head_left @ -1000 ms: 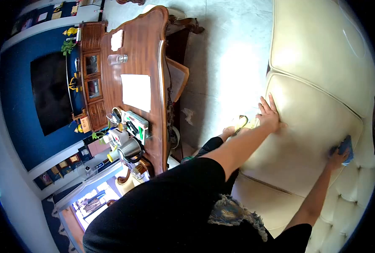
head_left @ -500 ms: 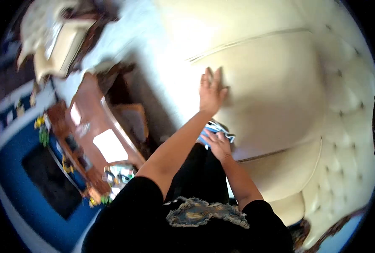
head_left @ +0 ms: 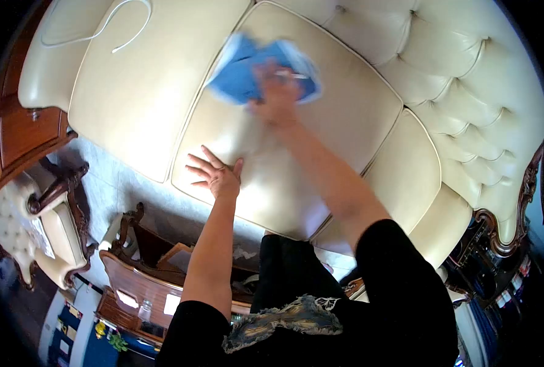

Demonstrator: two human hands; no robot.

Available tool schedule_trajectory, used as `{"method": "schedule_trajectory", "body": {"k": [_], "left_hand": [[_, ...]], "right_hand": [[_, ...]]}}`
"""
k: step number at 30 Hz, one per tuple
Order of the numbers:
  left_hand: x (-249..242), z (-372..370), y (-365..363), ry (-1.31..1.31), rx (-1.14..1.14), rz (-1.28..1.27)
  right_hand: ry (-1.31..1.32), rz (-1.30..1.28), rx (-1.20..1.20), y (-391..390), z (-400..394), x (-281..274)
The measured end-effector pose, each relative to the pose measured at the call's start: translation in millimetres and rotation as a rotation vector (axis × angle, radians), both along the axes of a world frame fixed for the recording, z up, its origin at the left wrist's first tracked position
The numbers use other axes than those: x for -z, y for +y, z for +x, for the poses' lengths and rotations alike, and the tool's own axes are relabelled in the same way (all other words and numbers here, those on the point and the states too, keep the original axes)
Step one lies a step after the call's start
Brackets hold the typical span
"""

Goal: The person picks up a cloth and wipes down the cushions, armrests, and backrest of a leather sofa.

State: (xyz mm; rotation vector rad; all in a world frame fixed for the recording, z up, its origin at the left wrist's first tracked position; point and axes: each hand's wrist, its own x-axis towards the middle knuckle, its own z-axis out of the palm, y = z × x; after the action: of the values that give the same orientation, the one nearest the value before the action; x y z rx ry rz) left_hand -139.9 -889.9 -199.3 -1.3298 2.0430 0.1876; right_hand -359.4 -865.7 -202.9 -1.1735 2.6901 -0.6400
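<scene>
My left hand (head_left: 218, 177) rests with fingers spread on the front part of a cream leather sofa cushion (head_left: 339, 79). Farther back on the same cushion, my right hand (head_left: 277, 92) presses on a blue cloth (head_left: 234, 79) with pale edges. Motion blurs this hand and the cloth, and the fingertips are hard to make out. The cloth is spread out partly ahead of the hand and to its left.
Behind the cushions rises the sofa's tufted backrest (head_left: 455, 85). A white cable (head_left: 110, 23) lies on the cushion at the far left. Below stand a wooden coffee table (head_left: 143, 287) and a cream armchair (head_left: 45, 232) on the tiled floor.
My right hand has carried the blue cloth from near my legs out onto the middle cushion. The left hand is still spread on the sofa. My view has turned toward the sofa.
</scene>
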Motion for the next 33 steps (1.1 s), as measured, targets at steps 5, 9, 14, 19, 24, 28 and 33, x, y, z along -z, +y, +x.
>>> {"method": "schedule_trajectory", "body": {"k": [5,9,14,19,24,28,33], "left_hand": [[15.2,10.2,5.7,0.062,-0.002,-0.067],[17.3,11.2,7.9,0.114,-0.026,-0.086],[15.5,10.3,6.4,0.099,-0.044,-0.055],[12.9,6.8,4.9,0.088,-0.039,-0.059],[24.2,13.6,5.0,0.131,0.007,-0.084],[25.0,15.3,6.7,0.12,0.035,-0.103],[18.5,18.2,1.2,0.162,-0.015,-0.057]], "right_hand": [[-0.137,0.05,-0.296,-95.3,-4.4,0.3],[0.005,0.105,-0.087,-89.3,-102.8,8.9],[0.015,0.048,0.248,55.0,-203.4,40.1],[0.095,0.096,0.486,262.6,-196.9,37.8],[0.189,0.408,0.61,372.7,-178.7,55.2],[0.039,0.27,0.822,249.6,-78.0,6.6],[0.182,0.508,0.049,176.2,132.1,32.9]]}}
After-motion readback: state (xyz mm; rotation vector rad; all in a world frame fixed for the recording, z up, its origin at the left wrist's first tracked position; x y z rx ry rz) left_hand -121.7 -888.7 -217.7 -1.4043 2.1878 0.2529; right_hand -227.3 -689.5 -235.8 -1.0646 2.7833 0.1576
